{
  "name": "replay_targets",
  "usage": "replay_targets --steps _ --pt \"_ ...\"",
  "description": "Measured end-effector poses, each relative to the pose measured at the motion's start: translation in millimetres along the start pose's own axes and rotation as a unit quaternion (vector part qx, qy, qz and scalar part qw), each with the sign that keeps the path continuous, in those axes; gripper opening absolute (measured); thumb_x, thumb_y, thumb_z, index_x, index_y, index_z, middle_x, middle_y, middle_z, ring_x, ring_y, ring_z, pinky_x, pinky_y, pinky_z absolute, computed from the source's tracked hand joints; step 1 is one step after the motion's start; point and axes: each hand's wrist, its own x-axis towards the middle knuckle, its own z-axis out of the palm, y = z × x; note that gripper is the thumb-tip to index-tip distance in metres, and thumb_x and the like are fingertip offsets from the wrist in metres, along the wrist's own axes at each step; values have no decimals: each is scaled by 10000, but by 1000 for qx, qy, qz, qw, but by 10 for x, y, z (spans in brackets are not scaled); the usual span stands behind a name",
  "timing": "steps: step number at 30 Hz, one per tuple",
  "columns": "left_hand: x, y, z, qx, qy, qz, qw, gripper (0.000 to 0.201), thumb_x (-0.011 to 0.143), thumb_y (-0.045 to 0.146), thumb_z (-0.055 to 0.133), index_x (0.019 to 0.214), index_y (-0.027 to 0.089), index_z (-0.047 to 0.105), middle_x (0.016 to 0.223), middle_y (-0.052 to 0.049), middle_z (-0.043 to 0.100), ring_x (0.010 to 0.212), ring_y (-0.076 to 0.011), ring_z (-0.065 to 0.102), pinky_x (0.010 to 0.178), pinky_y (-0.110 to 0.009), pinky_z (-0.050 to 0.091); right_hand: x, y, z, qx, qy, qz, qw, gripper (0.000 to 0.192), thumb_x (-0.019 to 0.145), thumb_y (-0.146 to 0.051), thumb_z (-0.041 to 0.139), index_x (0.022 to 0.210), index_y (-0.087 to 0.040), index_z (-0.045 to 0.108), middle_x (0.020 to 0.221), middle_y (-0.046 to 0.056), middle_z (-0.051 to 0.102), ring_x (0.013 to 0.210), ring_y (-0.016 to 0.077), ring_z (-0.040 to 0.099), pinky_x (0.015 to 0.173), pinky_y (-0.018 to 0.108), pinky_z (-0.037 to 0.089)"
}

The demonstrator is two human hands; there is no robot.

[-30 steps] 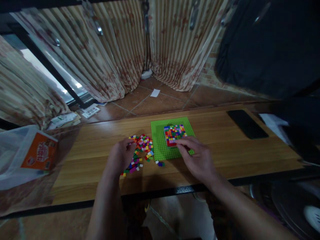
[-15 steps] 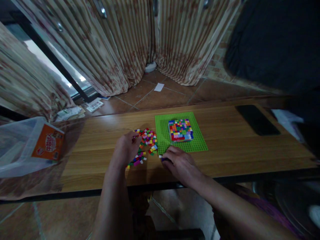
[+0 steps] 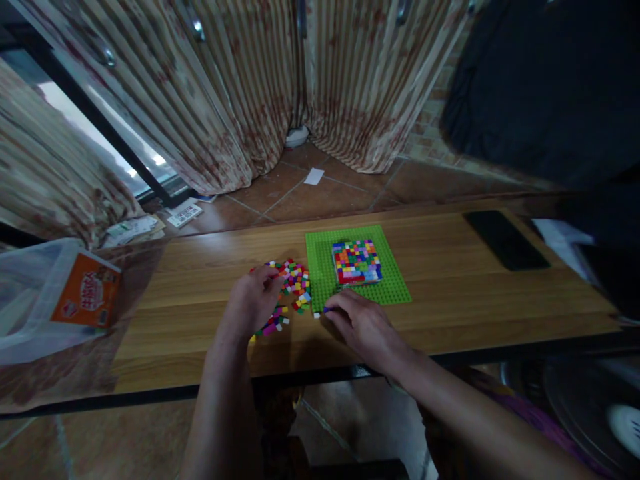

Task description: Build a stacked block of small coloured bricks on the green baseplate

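Right hand (image 3: 361, 325) fingertips pinching a purple brick (image 3: 327, 309) off the table (image 3: 450, 300), left hand (image 3: 254, 301) loosely curled on the loose brick pile (image 3: 293, 283); I'd grip the brick's sides, keeping studs up.

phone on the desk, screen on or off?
Off, by the look of it: the phone lies flat on the wooden table, its face uniformly black with no lit area.

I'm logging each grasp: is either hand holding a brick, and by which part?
Right hand: fingertips pinch a small purple brick; where exactly cannot be told. Left hand rests on the loose bricks; hold unclear.
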Motion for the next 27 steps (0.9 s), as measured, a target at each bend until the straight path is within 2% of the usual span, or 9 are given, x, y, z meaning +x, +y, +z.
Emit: replay_targets --steps 5,10,16,19,23,27 --pt "-4 -1 -3 -4 -1 -5 1000 231 860 281 480 862 161 677 705 -25 649 645 -150 546 623 -251 383 -3 42 7 -30 6 -11 999 111 932 -142 522 883 -200 602 896 43 641 832 177 599 761 304 449" --pt "10 10 15 -1 -4 -10 1000 231 859 294 485 860 165 676 707 -26 653 652 -155 557 625 -251 388 5 20 49 -78 -32 -33 996 154 949 -163 493 879 -174 630 870 63 623 833 191 585 742 310 453" --pt "1 17 -5 8 -6 -8 1000 244 866 296 477 867 156 677 715 -27 652 648 -148 552 629 -248 392 12 12 39 -71 -40 -42 996 209 958 -158 480 909 -177 683 858 59 624 806 184 595 715 298 472" --pt "-7 28 -21 18 -7 -8 1000 249 867 290 470 860 149 675 706 -31 645 639 -148 544 616 -248 384 -5 15 17 -42 -15 -51 998 226 960 -144 472 929 -184 692 882 64 640 821 181 617 731 299 495" --pt "-12 19 -23 18 1 -5 1000 246 863 284 468 862 153 675 699 -27 642 637 -147 538 608 -244 378 -34 -6 -68 6 42 -76 996 243 967 -147 450 1050 -212 670 959 67 677 893 178 650 798 318 527" --pt "-9 -11 -17 10 1 -4 1000 247 848 314 488 891 167 681 713 -28 662 649 -159 558 620 -248 392 -9 49 -269 23 136 -27 990 175 935 -200 514 1037 -228 653 988 58 709 912 193 675 806 340 542"
